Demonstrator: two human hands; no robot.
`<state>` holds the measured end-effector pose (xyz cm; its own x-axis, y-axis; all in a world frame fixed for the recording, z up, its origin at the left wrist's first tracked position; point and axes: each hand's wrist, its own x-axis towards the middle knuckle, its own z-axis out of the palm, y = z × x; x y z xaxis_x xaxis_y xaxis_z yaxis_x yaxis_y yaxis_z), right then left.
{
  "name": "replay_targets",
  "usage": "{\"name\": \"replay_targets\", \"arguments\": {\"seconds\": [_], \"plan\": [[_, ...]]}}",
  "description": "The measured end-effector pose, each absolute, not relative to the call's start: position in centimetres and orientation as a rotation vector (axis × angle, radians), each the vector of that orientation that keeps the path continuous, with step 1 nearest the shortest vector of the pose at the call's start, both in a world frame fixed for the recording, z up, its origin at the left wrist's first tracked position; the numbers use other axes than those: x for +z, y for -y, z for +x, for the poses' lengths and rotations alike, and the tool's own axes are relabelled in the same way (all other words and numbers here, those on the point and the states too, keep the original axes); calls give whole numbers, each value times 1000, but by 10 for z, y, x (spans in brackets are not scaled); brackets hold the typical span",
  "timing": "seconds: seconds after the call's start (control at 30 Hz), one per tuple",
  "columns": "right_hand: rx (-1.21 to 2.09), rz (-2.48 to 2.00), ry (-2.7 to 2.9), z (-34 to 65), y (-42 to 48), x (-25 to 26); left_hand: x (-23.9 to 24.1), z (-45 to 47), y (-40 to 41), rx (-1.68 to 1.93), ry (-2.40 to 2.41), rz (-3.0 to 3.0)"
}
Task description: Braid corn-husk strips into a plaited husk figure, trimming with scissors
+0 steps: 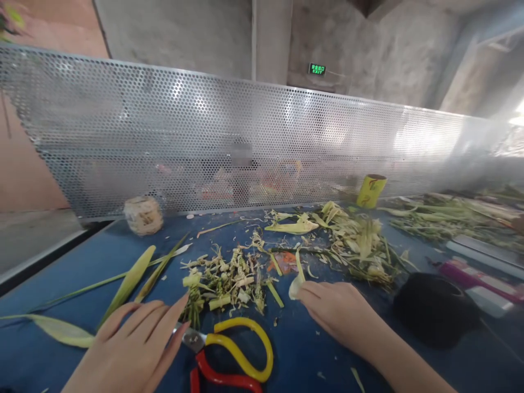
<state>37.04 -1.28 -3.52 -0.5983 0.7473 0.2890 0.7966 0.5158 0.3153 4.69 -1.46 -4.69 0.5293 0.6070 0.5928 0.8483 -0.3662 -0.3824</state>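
My left hand (137, 341) is at the lower left with its fingers stretched out. Its thumb and forefinger are apart, close to a small bunch of green stems (195, 305) and the blades of the scissors; whether they touch is hard to tell. The scissors (194, 339) lie on the blue table, one handle yellow and one red, blades partly hidden by the hand. My right hand (338, 311) is closed in a pinch on a pale, curled leaf piece (295, 285). Between the hands lies a heap of cut plant trimmings (233, 275).
Long leaves (131, 281) lie at left, near a ball of twine (143, 215). A yellow tube (371, 191) stands by the perforated metal screen (262, 136). More trimmings (360, 245), a black rounded object (436, 308) and a purple-edged item (466, 275) sit at right.
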Motion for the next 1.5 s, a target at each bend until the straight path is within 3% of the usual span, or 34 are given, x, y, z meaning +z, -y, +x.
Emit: {"name": "replay_targets", "arguments": {"seconds": [0.2,0.63,0.93,1.1,1.23,1.5], "plan": [[-585,-1574,2586,371,7,-33,-40,39,12,-365,901,-2097],[-317,-1845,2469,362,-24,0,-36,55,25,-322,1163,-2172],[-568,-1875,2568,309,-155,12,-42,57,28,-377,1252,-2165],[-617,-1807,2664,303,-174,3,-42,53,29,-402,1267,-2184],[-622,-1849,2639,324,-177,27,-41,53,31,-364,1258,-2212],[-38,-1769,2662,409,-176,115,-45,56,30,-344,1154,-2237]]}}
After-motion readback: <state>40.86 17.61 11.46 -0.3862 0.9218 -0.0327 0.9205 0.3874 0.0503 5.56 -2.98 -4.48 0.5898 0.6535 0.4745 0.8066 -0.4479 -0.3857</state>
